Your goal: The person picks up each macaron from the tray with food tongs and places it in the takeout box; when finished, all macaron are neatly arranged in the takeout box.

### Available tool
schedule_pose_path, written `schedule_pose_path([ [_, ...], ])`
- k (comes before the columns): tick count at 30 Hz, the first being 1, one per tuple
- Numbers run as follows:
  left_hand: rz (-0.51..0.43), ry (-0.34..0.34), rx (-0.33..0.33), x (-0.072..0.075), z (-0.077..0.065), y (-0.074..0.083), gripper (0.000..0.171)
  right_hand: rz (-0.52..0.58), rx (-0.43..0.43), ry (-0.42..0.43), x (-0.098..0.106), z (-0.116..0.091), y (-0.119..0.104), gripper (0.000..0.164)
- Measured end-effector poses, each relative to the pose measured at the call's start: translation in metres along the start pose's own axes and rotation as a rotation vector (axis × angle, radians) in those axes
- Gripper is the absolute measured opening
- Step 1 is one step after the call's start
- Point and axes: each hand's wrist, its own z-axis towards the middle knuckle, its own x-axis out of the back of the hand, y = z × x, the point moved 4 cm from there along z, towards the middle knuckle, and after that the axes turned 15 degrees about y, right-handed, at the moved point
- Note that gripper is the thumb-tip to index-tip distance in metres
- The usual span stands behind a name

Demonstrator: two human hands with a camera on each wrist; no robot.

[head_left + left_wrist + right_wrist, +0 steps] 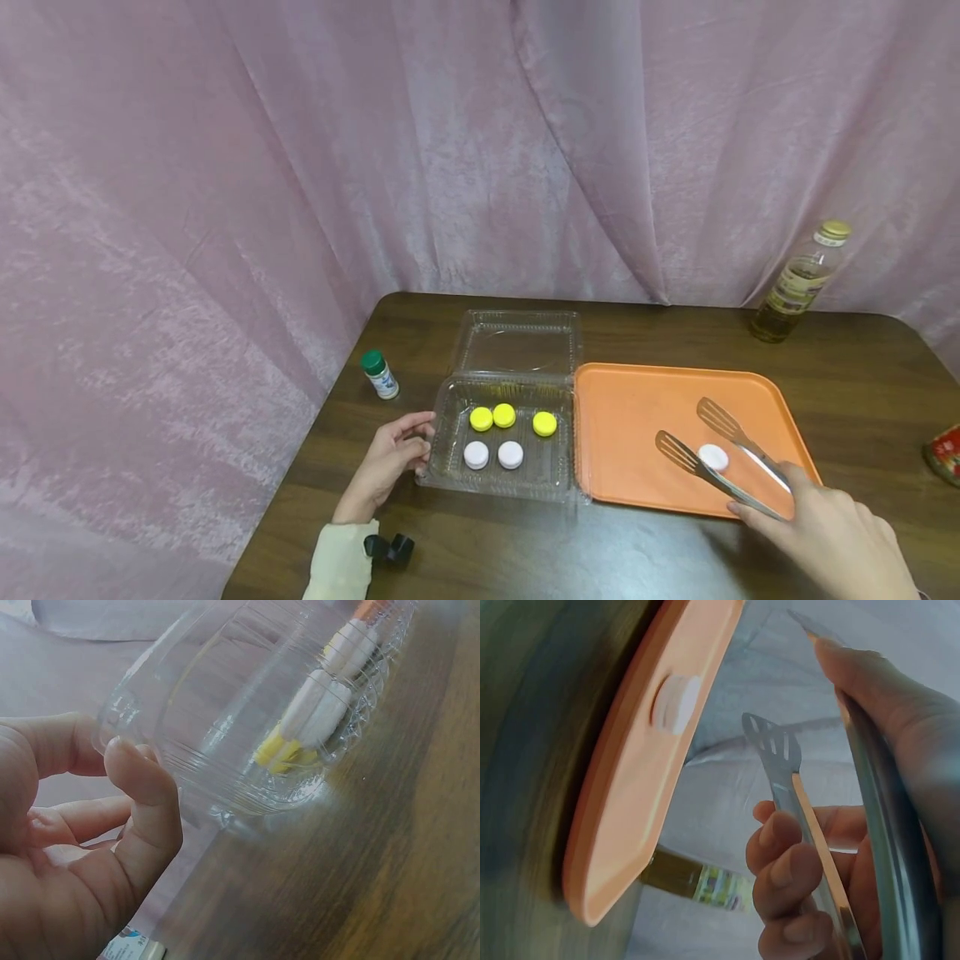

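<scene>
My left hand (390, 458) pinches the left rim of a clear plastic clamshell box (536, 471), whose lid (517, 346) lies folded back behind it. Inside sit three yellow round pieces (544, 424) and two white round pieces (476, 454), which resemble macarons. With my right hand (840, 533) I hold metal slotted tongs (723, 483) over an orange tray (637, 400). Their two ends are spread apart, and one white round piece (712, 457) shows between them in the head view. The right wrist view shows that piece (676, 703) on the tray, apart from the tongs.
A small green-capped shaker (381, 375) stands left of the box. At the back right is an oil bottle (797, 287), and a red can (945, 454) sits at the right edge. Pink curtain (480, 150) hangs behind the wooden table (480, 550).
</scene>
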Motion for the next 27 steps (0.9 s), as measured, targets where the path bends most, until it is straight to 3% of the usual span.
schedule_pose_path([
  [11,-0.002,0.005,0.005,0.005,-0.002,0.0,0.051,-0.05,-0.02,-0.058,-0.004,-0.007,0.023,0.094],
  [18,-0.003,0.005,0.001,0.006,-0.002,0.0,0.05,-0.087,-0.081,-0.169,-0.008,-0.014,0.036,0.095],
  [27,-0.001,0.011,0.005,0.0,0.0,0.001,0.048,-0.062,-0.004,-0.106,-0.008,-0.018,0.043,0.071],
])
